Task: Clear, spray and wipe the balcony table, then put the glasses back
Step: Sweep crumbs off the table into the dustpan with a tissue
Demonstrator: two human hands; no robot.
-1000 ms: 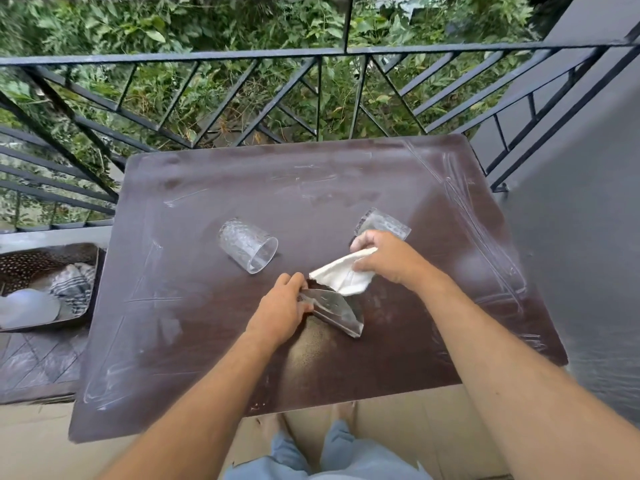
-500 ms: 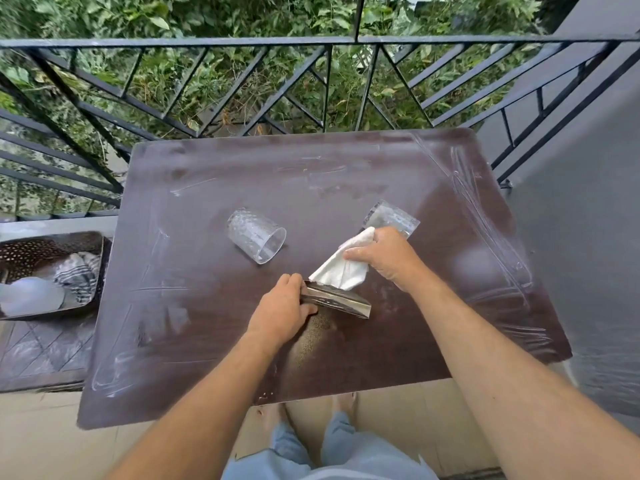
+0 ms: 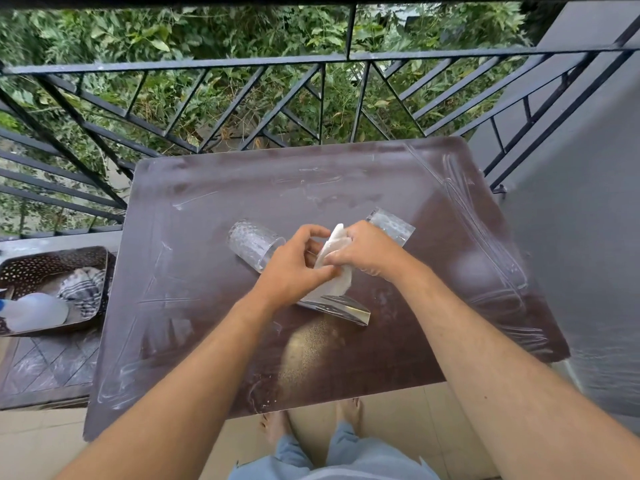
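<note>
Fingers of the left hand [image 3: 294, 268] and right hand [image 3: 363, 252] pinch a white tissue [image 3: 337, 271] above a silvery holder [image 3: 341, 306] mid-tabletop; beyond, two textured clear glasses [image 3: 251, 242] [image 3: 393, 225] lie tipped on the streaked brown table [image 3: 346, 178]

Brown table [image 3: 194, 271], white napkin [image 3: 341, 282]

The left hand [image 3: 294, 268] covers the rim of one clear bumpy glass [image 3: 251, 242], and the right hand [image 3: 363, 254] hides most of the other clear glass [image 3: 391, 225]. The white plastic bottle [image 3: 34, 311] in the brown dotted tray [image 3: 52, 263] is cut off at the picture's edge (the left one).
</note>
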